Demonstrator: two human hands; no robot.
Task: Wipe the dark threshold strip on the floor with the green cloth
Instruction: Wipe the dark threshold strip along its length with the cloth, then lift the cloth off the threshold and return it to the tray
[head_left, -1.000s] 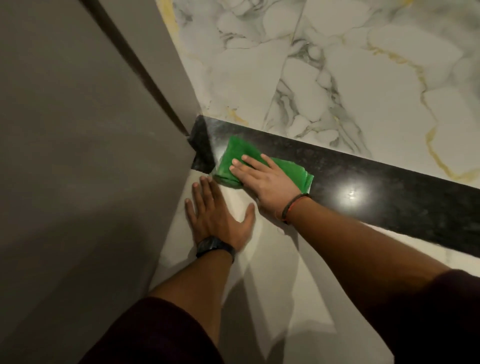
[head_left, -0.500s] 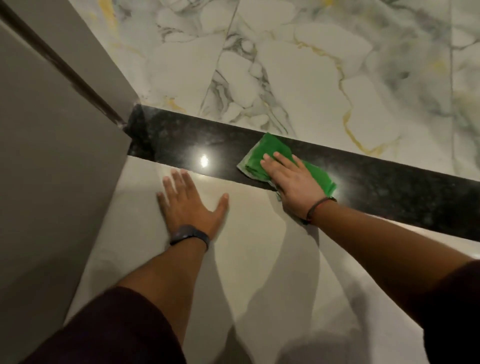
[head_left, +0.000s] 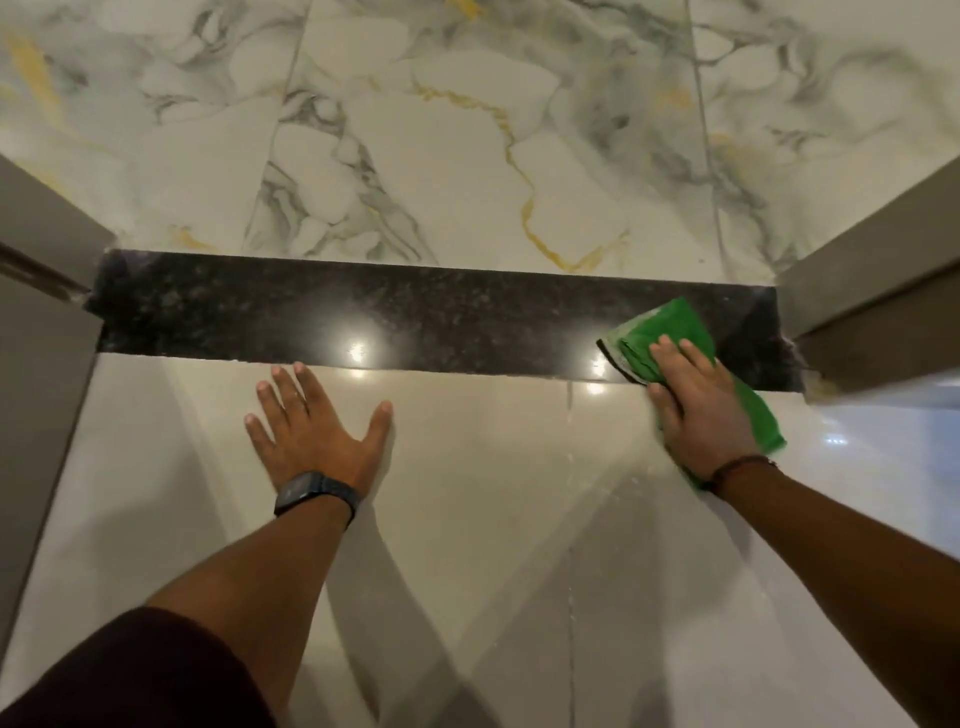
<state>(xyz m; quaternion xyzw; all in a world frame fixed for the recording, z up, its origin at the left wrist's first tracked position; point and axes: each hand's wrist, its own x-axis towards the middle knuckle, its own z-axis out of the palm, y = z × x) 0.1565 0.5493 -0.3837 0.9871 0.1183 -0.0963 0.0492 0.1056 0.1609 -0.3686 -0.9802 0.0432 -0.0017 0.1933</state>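
- Pressing flat on the folded green cloth (head_left: 675, 332), the right hand (head_left: 701, 405) lies palm down with its fingers (head_left: 667, 358) stretched out together over the fabric; it pins the cloth to the floor rather than closing around it.
- The green cloth sits at the right end of the dark speckled polished-stone threshold strip (head_left: 395, 322), partly on the strip and partly on the plain beige glossy floor tile (head_left: 493, 493) on the near side, with one corner of it showing beyond the heel of the hand, near the wrist.
- The cloth's far edge lies just beside the grey door frame (head_left: 862, 291) on the right, with a short stretch of bare strip between them.
- The left hand (head_left: 311, 421) is open, with fingers spread and thumb held wide, planted flat on the beige tile just on the near side of the strip; its fingertips (head_left: 298, 370) reach about to the strip's near edge.
- A black watch (head_left: 314, 491) is strapped on the left wrist, and a thin dark cord bracelet (head_left: 737, 467) circles the right wrist.
- The two hands are well apart, the left near the middle of the strip's length and the right at its right end.
- Bright spots of reflected light show on the strip and the tile between the hands.
- Beyond the strip lies white marble-patterned flooring with grey and gold veins (head_left: 467, 156).
- A grey wall panel (head_left: 36, 364) meets the strip's left end.
- Dark maroon sleeves (head_left: 130, 675) cover both upper arms at the bottom corners.
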